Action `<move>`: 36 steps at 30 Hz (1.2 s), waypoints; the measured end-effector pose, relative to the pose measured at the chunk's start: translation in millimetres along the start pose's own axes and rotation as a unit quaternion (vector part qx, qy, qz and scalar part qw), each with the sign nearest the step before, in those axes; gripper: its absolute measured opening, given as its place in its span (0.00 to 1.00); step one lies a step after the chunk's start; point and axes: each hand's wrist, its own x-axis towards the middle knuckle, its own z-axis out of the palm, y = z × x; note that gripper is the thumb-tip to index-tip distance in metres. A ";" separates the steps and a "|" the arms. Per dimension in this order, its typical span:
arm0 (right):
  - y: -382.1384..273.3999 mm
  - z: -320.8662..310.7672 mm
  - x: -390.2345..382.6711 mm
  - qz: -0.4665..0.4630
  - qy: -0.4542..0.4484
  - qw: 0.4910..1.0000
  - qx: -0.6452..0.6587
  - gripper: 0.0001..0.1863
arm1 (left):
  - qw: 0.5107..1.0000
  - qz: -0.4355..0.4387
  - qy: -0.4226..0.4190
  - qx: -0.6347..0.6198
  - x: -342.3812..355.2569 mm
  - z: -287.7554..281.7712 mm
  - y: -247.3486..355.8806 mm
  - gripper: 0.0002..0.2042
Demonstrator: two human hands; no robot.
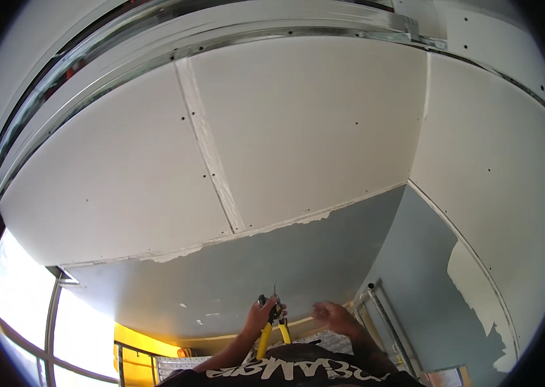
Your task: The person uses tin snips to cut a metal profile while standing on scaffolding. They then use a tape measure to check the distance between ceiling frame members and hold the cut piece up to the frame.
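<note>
A pair of yellow-handled pliers [264,340] sits at the lower middle of the frame, in the left hand [258,316], whose fingers are closed round the dark head rather than the grips. The tool's long axis runs nearly straight up and down in the picture: the two handles spread apart toward the lower edge, and a thin tip points upward against the grey-blue wall [311,264]. From the right hand [334,316] the pliers lie to the left, about level with it and well short of touching; the left hand, being on the tool, is the nearer one. The right hand has its fingers loosely bent and turned toward the pliers, though it is small and soft in this view, so whether something thin is pinched there I cannot tell. A dark shirt [298,355] with white lettering fills the bottom edge just below both hands. No container can be made out about the hands, so there are no contents to tell. Right of the right hand, a metal pole [388,326] slants through the lower right; at the lower left a yellow panel [136,366] stands behind a guardrail [119,362], with bright windows [21,271] beyond. Large white panels [305,129] with a plastered seam [207,145] take up the upper middle.
</note>
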 end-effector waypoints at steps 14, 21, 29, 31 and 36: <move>-389.5 -66.7 97.7 -0.586 0.091 0.794 -0.132 0.43 | 0.992 0.053 0.110 0.024 -55.6 -50.9 4.7 0.16; -487.8 -64.1 154.7 -0.648 0.278 0.635 -0.314 0.43 | 0.987 0.108 0.121 -0.006 -84.9 -102.4 9.5 0.15; -536.8 73.9 164.2 -0.673 0.325 0.610 -0.262 0.40 | 0.973 0.154 0.160 -0.057 -121.6 -227.3 27.3 0.15; -561.3 138.5 166.1 -0.757 0.277 0.519 -0.286 0.41 | 0.971 0.151 0.174 -0.069 -136.8 -263.0 39.1 0.15; -619.3 271.5 172.8 -0.843 0.220 0.379 -0.311 0.42 | 0.957 0.176 0.225 -0.043 -167.6 -343.3 53.2 0.14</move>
